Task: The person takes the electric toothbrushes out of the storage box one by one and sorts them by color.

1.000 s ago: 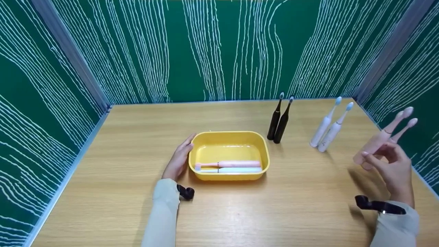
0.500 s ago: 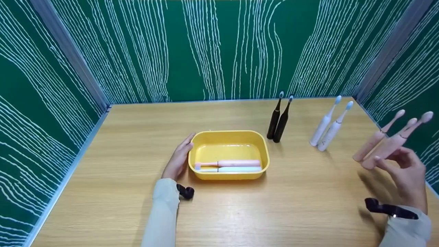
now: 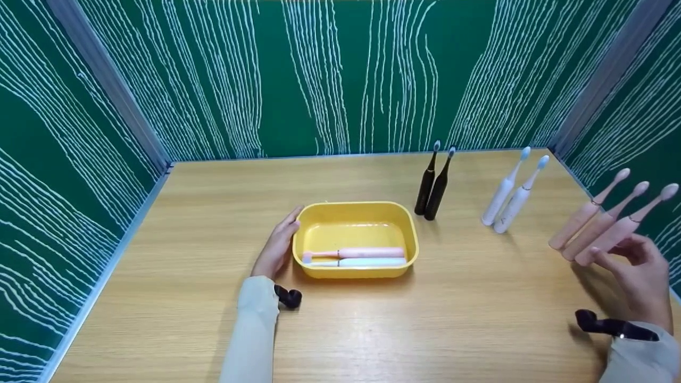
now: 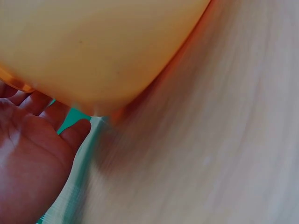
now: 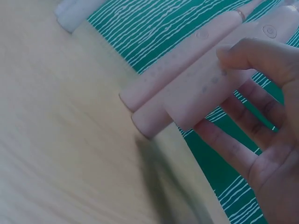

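Note:
My right hand (image 3: 628,258) is at the table's right edge and pinches a pink electric toothbrush (image 3: 620,231) near its base, thumb in front and fingers behind. The brush stands tilted beside two more pink toothbrushes (image 3: 582,215). The right wrist view shows the same hand (image 5: 261,140) with its thumb on the nearest pink handle (image 5: 196,93). My left hand (image 3: 276,244) lies with straight fingers against the left side of a yellow tub (image 3: 354,206). A pink toothbrush (image 3: 367,252) and a white one (image 3: 367,262) lie in the tub. The left wrist view shows the tub's wall (image 4: 103,46) above the palm (image 4: 28,158).
Two black toothbrushes (image 3: 432,186) stand behind the tub's right corner. Two white ones (image 3: 508,197) stand further right. Green walls with white lines close the wooden table (image 3: 213,213) in at the back and on both sides.
My right hand carried the pink toothbrush right and down, bringing it alongside the two standing pink ones. The left hand and the tub stayed still.

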`<action>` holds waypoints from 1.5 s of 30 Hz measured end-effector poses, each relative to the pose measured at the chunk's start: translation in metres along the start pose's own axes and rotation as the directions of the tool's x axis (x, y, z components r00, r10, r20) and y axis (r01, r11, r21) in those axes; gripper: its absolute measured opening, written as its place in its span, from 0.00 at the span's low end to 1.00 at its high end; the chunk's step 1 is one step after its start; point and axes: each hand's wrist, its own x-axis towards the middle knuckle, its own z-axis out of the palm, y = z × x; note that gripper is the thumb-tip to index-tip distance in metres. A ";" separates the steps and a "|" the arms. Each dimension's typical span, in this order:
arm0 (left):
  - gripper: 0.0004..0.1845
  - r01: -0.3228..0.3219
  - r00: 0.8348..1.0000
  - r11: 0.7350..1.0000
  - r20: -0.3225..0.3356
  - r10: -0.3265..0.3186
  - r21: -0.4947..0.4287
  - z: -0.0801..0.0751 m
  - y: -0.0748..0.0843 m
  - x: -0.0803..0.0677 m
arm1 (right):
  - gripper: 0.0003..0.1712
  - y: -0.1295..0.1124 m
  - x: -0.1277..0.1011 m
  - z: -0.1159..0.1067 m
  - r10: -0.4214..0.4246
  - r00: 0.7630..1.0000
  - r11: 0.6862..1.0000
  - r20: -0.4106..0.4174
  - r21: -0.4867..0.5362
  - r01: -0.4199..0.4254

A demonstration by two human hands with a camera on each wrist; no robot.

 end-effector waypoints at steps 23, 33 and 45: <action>0.27 -0.001 1.000 1.000 0.006 0.001 0.004 -0.001 0.000 0.001 | 0.38 0.013 0.006 -0.001 0.137 0.987 0.990 0.084 -0.046 -0.133; 0.27 -0.004 1.000 1.000 0.002 0.004 0.002 -0.001 0.000 0.000 | 0.43 0.018 0.010 0.001 0.175 0.980 0.983 0.094 -0.069 -0.169; 0.27 -0.017 0.999 0.999 0.031 0.018 -0.033 0.000 -0.001 0.000 | 0.45 0.029 0.015 0.005 0.227 0.971 0.972 0.073 -0.087 -0.220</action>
